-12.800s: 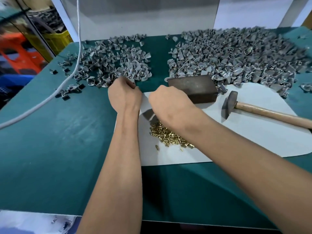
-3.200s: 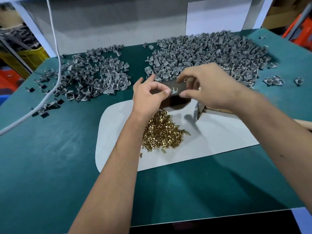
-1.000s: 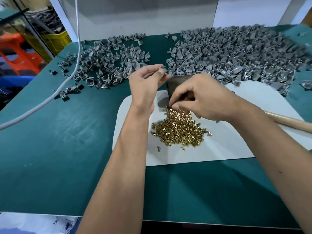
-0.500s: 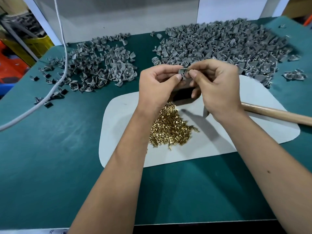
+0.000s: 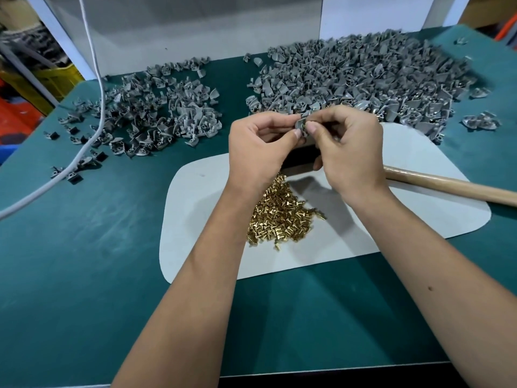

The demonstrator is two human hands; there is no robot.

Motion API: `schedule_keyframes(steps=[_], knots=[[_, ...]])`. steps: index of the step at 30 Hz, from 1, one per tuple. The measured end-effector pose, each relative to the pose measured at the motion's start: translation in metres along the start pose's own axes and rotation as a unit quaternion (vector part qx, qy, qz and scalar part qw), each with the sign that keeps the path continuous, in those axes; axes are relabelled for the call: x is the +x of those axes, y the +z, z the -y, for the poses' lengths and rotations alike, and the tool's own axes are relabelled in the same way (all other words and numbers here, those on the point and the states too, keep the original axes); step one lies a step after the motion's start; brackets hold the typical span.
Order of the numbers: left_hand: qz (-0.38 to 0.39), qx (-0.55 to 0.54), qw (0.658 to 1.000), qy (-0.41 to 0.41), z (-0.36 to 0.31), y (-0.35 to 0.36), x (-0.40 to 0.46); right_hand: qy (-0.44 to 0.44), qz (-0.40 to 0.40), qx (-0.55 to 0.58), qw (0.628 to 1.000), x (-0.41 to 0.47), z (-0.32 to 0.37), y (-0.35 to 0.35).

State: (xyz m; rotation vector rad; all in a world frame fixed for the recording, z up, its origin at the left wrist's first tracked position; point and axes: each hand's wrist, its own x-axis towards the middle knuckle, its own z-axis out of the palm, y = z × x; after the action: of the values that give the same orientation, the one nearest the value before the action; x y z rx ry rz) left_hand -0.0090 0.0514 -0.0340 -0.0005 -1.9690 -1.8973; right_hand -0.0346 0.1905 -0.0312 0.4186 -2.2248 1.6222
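A teal bench [image 5: 84, 275] with a matt, faintly scuffed surface fills most of the view, backed by a flat grey panel [image 5: 181, 29]. Across its far right spreads the larger heap of grey parts [image 5: 363, 74], small moulded pieces with curved, fan-like faces, and to the far left lies a thinner, looser heap of the same grey parts [image 5: 156, 107], with a few dark strays at its edge. A pale sheet [image 5: 201, 208] with rounded corners lies flat at the centre of the bench. A smooth wooden handle [image 5: 447, 187] rests across the sheet's right side, and a white cable [image 5: 95, 88] trails over the left heap. A dark block [image 5: 300, 158] shows between the wrists, mostly hidden. On the sheet just below it sits a mound of shiny brass pins [image 5: 279, 217], short and cylindrical. Above the block, the left grip [image 5: 257, 147] and the right grip [image 5: 349, 147] meet, fingers curled, each pinching one small grey piece [image 5: 301, 124] between thumb and fingertips; the piece is held off the bench, and a yellowish glint shows on it.
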Motion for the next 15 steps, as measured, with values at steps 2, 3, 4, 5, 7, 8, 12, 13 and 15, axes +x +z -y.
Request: schedule_keyframes(steps=[2,3,4,5,7,8,12,13,15], knots=[[-0.005,0.014,1.0,0.01,0.001,0.0,0.001,0.001,-0.001,-0.012,1.0,0.0,0.001,0.0],[-0.008,0.019,1.0,0.013,0.001,0.0,0.001,0.001,0.001,-0.019,1.0,0.0,0.002,0.0],[-0.012,0.022,1.0,0.015,0.002,0.0,0.001,0.001,0.004,-0.026,1.0,0.001,0.002,0.0],[-0.015,0.023,1.0,0.015,0.002,0.0,0.001,-0.001,0.007,-0.034,0.999,0.001,0.002,-0.001],[-0.019,0.025,0.999,0.015,0.002,0.001,0.0,-0.01,0.009,-0.053,0.999,0.0,0.003,-0.001],[-0.02,0.024,0.999,0.013,0.002,0.002,0.0,-0.015,0.007,-0.061,0.998,0.0,0.004,-0.002],[-0.019,0.007,1.0,-0.008,0.002,0.004,-0.001,-0.034,-0.017,-0.099,0.994,-0.003,0.008,-0.001],[-0.017,0.012,1.0,-0.009,0.002,0.005,-0.001,-0.04,-0.023,-0.115,0.992,-0.004,0.009,-0.001],[-0.02,0.03,0.999,-0.004,0.002,0.005,-0.001,-0.046,-0.031,-0.139,0.989,-0.006,0.011,-0.001]])
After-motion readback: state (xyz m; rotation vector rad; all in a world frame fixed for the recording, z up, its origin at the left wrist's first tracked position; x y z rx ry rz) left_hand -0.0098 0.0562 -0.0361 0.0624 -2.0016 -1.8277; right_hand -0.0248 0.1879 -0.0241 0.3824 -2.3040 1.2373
